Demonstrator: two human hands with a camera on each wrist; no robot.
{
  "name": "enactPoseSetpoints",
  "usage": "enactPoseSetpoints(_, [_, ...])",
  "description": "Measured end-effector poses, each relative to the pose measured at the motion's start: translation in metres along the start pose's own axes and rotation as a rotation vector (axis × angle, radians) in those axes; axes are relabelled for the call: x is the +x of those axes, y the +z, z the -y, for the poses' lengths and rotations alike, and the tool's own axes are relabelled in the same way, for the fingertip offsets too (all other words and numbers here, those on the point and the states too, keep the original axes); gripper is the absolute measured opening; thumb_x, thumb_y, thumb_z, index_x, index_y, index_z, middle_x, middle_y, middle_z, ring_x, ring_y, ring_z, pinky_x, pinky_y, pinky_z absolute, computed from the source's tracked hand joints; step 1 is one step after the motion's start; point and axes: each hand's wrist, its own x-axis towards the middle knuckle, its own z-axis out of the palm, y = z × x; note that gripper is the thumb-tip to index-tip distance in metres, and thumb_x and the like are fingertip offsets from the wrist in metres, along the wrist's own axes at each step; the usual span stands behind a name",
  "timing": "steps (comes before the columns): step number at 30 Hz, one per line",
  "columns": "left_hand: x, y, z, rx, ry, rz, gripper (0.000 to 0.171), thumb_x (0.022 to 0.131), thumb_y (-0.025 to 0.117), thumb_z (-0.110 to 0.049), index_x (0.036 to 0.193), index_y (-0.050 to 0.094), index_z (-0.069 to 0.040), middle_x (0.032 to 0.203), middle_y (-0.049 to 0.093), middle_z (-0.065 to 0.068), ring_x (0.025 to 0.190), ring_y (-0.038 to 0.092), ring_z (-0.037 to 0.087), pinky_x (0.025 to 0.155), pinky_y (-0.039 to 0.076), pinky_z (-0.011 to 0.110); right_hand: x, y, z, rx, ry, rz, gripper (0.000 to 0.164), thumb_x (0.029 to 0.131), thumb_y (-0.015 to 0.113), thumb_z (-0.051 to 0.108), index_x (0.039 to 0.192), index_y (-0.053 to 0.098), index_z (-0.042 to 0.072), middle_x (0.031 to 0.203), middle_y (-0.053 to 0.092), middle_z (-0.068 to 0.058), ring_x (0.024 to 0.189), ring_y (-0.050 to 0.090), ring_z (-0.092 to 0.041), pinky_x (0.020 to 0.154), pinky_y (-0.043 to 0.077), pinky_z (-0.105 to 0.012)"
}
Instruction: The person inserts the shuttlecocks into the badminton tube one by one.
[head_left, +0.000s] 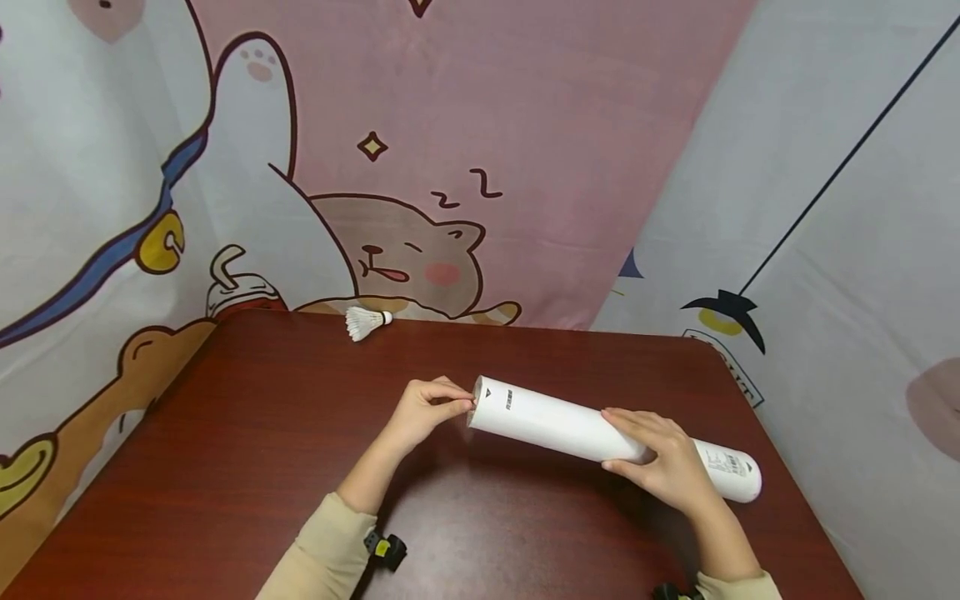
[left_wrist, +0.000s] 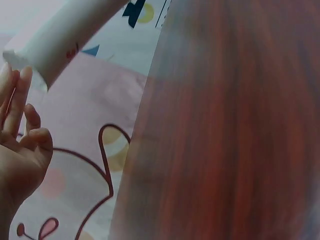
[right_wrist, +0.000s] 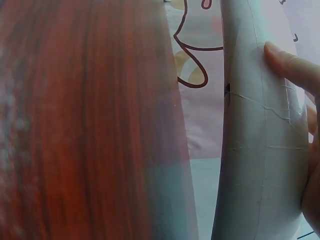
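Observation:
A long white shuttlecock tube (head_left: 543, 421) is held above the table, slightly tilted, with its mouth toward the left. My right hand (head_left: 663, 458) grips it around the middle, thumb on the near side and fingers over the far side. At the tube's mouth is my left hand (head_left: 427, 412), thumb and fingertips brought together right at the rim. In the left wrist view, two fingers of the left hand (left_wrist: 22, 135) reach to the mouth of the tube (left_wrist: 57, 47) while the others bend. Whatever lies between those fingertips is hidden, so I cannot tell what they hold.
A white feather shuttlecock (head_left: 366, 322) lies on its side at the table's back edge, left of centre. The dark red-brown wooden table (head_left: 247, 450) meets a cartoon-printed cloth (head_left: 525, 167) behind it and at both sides.

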Motion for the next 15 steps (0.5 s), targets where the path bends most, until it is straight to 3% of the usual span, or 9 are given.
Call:
enactPoseSetpoints(8, [-0.002, -0.031, 0.012, 0.090, -0.103, -0.245, 0.019, 0.082, 0.074, -0.002, 0.098, 0.071, 0.008, 0.091, 0.071, 0.012, 0.088, 0.063, 0.011, 0.076, 0.049, 0.024, 0.000, -0.002, 0.001, -0.007, 0.055, 0.033, 0.072, 0.062, 0.090, 0.031, 0.127, 0.064, 0.018, 0.126, 0.061, 0.002, 0.112, 0.056, -0.017, 0.091, 0.036, -0.034])
enactPoseSetpoints(15, [-0.006, -0.058, 0.033, 0.082, -0.156, -0.488, 0.023, 0.084, 0.072, 0.000, 0.104, 0.068, 0.011, 0.095, 0.069, 0.020, 0.086, 0.063, 0.025, 0.070, 0.049, 0.020, 0.000, -0.003, 0.002, -0.018, 0.055, 0.033, 0.072, 0.062, 0.090, 0.032, 0.128, 0.064, 0.019, 0.126, 0.061, 0.002, 0.112, 0.056, -0.018, 0.091, 0.037, -0.036])
